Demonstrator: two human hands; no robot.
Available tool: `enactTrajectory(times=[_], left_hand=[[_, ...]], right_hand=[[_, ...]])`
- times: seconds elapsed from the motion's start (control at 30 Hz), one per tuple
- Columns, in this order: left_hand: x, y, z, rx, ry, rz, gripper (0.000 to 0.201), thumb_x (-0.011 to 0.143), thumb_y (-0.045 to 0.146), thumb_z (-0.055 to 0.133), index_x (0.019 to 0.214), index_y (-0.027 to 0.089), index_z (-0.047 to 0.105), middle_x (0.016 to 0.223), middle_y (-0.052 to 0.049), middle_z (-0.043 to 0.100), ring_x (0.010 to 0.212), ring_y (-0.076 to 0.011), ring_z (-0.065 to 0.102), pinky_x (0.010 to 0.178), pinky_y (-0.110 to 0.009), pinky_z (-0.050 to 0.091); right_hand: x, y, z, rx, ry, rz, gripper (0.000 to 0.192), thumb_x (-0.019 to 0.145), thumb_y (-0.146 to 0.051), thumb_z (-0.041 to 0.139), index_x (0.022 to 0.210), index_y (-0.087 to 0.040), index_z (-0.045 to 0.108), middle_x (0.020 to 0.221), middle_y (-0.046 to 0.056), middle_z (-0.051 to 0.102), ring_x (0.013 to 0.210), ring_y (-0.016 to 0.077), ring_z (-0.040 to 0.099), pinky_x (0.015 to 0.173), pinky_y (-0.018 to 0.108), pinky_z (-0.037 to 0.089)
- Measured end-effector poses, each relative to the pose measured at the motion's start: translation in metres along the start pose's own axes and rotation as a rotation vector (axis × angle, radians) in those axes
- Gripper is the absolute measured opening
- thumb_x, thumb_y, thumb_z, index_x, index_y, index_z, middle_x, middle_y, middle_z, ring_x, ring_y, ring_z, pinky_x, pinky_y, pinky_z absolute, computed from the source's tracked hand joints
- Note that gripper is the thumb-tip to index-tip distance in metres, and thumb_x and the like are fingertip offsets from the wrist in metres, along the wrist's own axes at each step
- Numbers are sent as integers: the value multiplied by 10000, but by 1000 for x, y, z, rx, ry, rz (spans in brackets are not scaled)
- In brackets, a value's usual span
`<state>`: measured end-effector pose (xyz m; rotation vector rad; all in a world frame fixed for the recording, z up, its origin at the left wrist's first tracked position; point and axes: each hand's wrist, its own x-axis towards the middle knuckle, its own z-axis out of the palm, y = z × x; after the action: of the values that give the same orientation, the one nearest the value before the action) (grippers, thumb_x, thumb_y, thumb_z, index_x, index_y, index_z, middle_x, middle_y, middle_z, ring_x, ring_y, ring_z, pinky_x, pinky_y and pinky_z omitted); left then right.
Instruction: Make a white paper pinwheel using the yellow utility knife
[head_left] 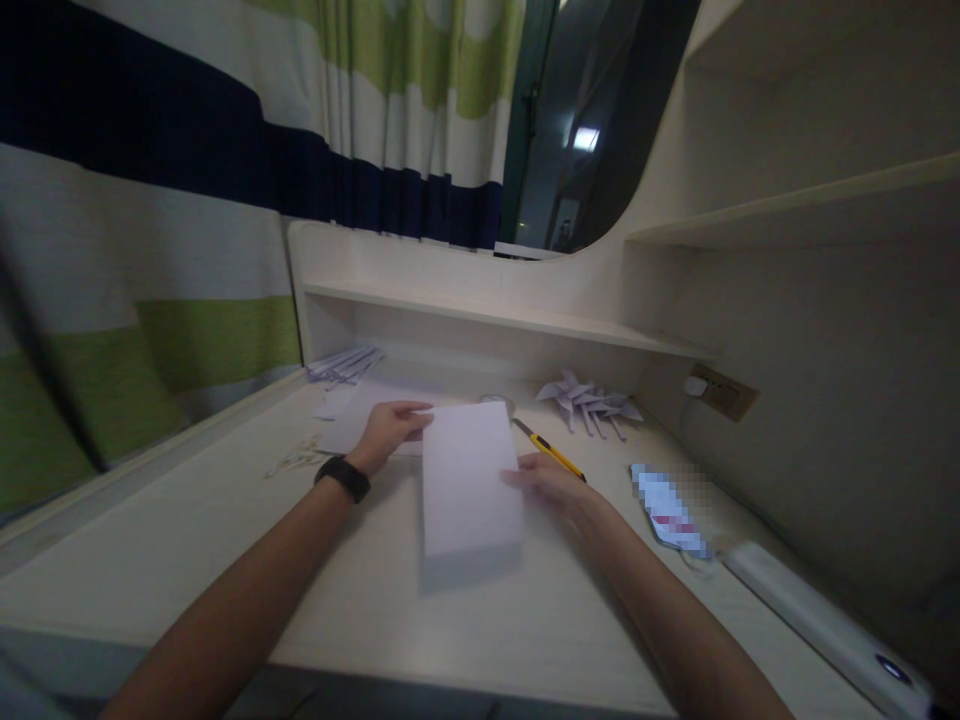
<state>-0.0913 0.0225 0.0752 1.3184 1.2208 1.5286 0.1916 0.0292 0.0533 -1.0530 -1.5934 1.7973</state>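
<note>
Fingers (525,478) of our right hand (551,487) grip the right edge of a folded white paper sheet (469,480), while our left hand (390,430) pinches its top left corner; the sheet hangs just above the bench (225,540). Beyond our right hand lies a yellow utility knife (551,450). Farther back sit folded paper shapes (589,400) and a paper stack (345,363).

The sheet of paper (469,480) lies on the worktop (187,540) between the left hand (391,430) and the right hand (551,485). The utility knife (551,452) lies just behind the right fingers. The folded paper shapes (589,400) lie further behind; the flat sheets (343,364) lie behind the left fingers.
</note>
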Motion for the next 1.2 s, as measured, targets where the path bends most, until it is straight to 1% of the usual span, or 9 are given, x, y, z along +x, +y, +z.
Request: enactTrajectory(times=[0.13, 0.3, 0.4, 0.5, 0.63, 0.73, 0.83, 1.03, 1.2], left_hand=[[1, -1, -2, 7, -9, 0, 523, 559, 369, 794, 978, 74, 692, 827, -109, 707, 711, -181, 646, 675, -308, 525], [0, 1, -4, -9, 23, 9, 510, 562, 358, 795, 974, 77, 693, 810, -100, 703, 692, -166, 637, 664, -293, 520], [0, 2, -5, -20, 35, 3, 502, 543, 344, 804, 955, 77, 699, 774, -90, 699, 672, -161, 631, 657, -291, 518], [1, 2, -6, -34, 44, 2, 511, 536, 341, 806, 958, 75, 699, 741, -79, 693, 653, -157, 626, 650, -293, 520], [4, -1, -8, -20, 53, 8, 499, 550, 343, 799, 967, 88, 702, 738, -76, 693, 650, -152, 622, 639, -284, 518], [6, -3, -9, -3, 57, 14, 472, 562, 332, 790, 965, 99, 706, 726, -70, 691, 643, -150, 618, 628, -280, 518], [6, -2, -10, 7, 77, 23, 466, 569, 323, 786, 969, 99, 704, 723, -69, 691, 645, -153, 619, 627, -283, 520], [4, 3, -13, -12, 70, 23, 465, 551, 316, 796, 950, 96, 705, 715, -70, 697, 647, -165, 632, 649, -301, 535], [8, -1, -15, -33, 67, 17, 501, 547, 332, 803, 973, 92, 698, 763, -90, 708, 676, -175, 646, 669, -314, 543]], right_hand=[[-2, -1, 0, -63, -41, 44, 299, 638, -302, 782, 825, -95, 678, 812, 101, 712, 649, 159, 662, 604, 257, 545], [-3, -1, -1, -68, -81, 10, 338, 614, -283, 785, 883, -104, 683, 859, 91, 715, 692, 156, 663, 636, 255, 537], [-2, 1, 1, -118, -53, 4, 309, 616, -270, 779, 854, -91, 696, 821, 83, 714, 647, 142, 650, 584, 231, 518], [-1, 3, 2, -140, -35, -13, 336, 603, -243, 784, 891, -93, 698, 827, 79, 715, 655, 139, 649, 591, 226, 514], [2, 5, 0, -161, -98, 34, 385, 567, -203, 797, 923, -98, 693, 818, 74, 716, 676, 149, 654, 608, 236, 523], [2, 6, -2, -157, -107, 30, 386, 556, -189, 796, 917, -101, 690, 818, 68, 714, 682, 149, 654, 607, 232, 525], [-1, 4, -1, -161, -171, 26, 392, 554, -177, 788, 927, -109, 687, 812, 56, 709, 654, 133, 644, 571, 210, 514], [-8, -3, 3, -185, -206, 31, 323, 556, -147, 762, 869, -118, 689, 711, 15, 680, 558, 99, 600, 502, 183, 486], [-13, -9, 4, -241, -197, 53, 221, 509, -107, 747, 715, -118, 668, 589, -27, 630, 503, 92, 571, 494, 188, 477]])
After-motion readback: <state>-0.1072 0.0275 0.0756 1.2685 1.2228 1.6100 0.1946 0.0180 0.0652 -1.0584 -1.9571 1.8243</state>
